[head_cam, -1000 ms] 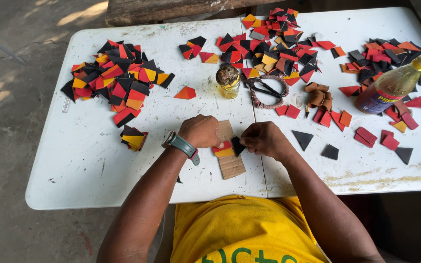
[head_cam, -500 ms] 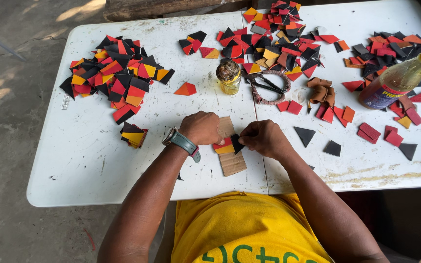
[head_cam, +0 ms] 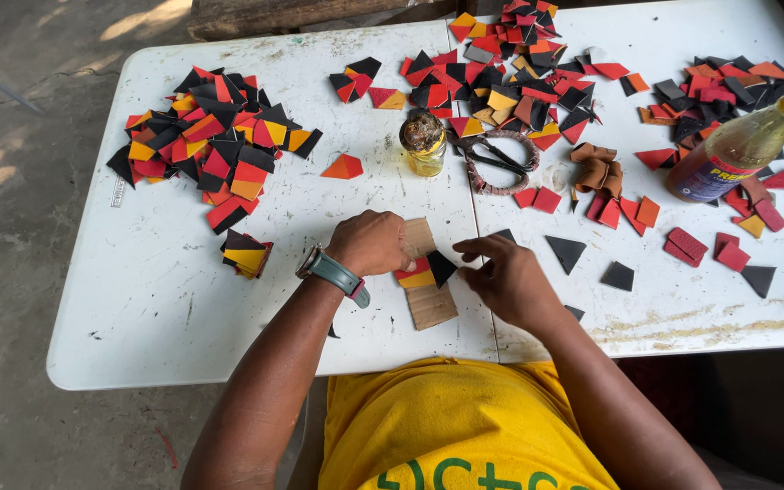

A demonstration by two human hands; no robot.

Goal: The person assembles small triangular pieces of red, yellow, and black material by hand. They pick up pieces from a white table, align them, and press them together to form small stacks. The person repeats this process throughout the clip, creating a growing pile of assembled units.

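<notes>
Near the lower middle of the frame, the left hand, with a watch at its wrist, rests curled on a strip of brown cardboard lying on the white tabletop; whether it grips anything I cannot tell. On the strip, between both hands, sit 1 red-and-yellow piece and 1 black piece. The right hand is just right of them, fingers bent, its fingertips touching the black piece. Above the hands stand a small glass jar and, beside it, scissors with wrapped handles. A large heap of red, black and orange pieces fills the upper left of the tabletop. Another heap lies at the upper middle. A bottle of yellowish liquid lies tilted at the upper right.
</notes>
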